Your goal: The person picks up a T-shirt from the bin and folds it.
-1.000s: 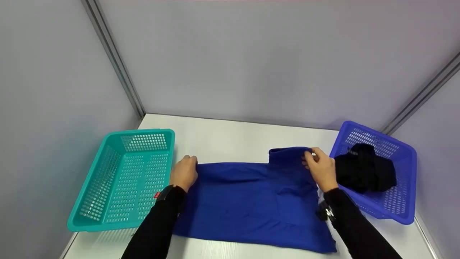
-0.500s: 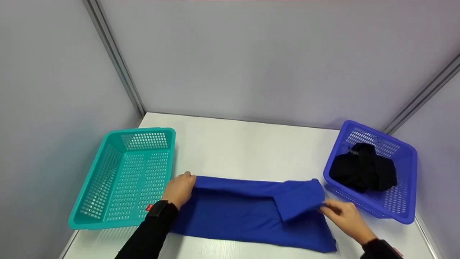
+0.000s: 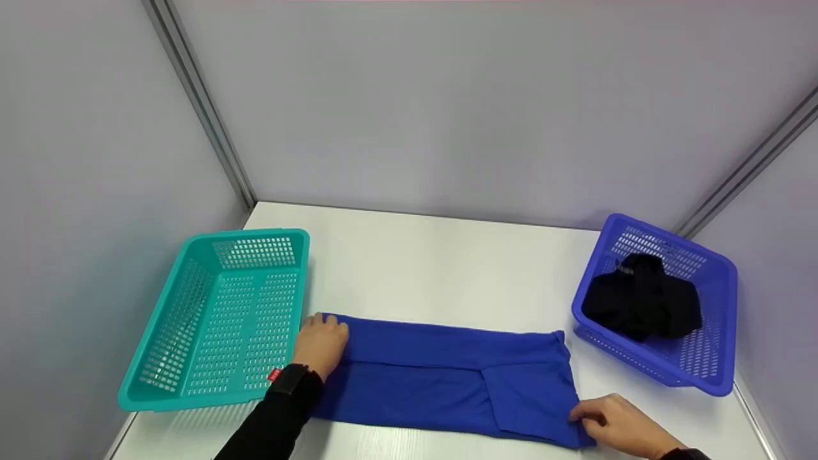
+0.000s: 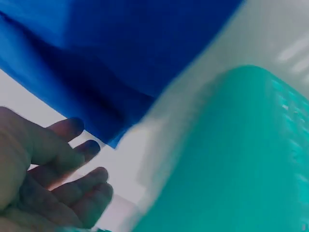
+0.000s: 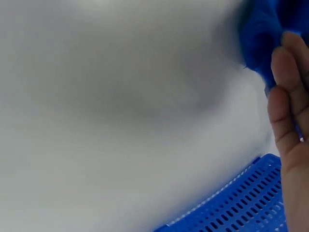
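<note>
A blue shirt [image 3: 409,377] lies on the white table as a long strip, its far side folded toward the near edge. A squarish flap [image 3: 530,396] that looks like a sleeve lies flat over the right end. My left hand [image 3: 321,345] is at the far left corner, its fingers loosely bent; in the left wrist view this hand [image 4: 53,174] is just beside the cloth corner [image 4: 116,130] without holding it. At the near right corner my right hand [image 3: 623,425] pinches the shirt's edge; in the right wrist view its fingertips [image 5: 285,63] meet the bunched cloth [image 5: 263,38].
A green plastic basket [image 3: 300,300] stands on the left, close to my left hand. On the right is a blue-purple basket [image 3: 722,319] with black folded cloth [image 3: 642,300] in it. Grey panels [image 3: 415,108] enclose the table [image 3: 415,255] behind and at the sides.
The far edge of the shirt has come toward me and been laid over the near part, sleeve-like flap included. My right hand has moved down and right; my left has let go of its corner.
</note>
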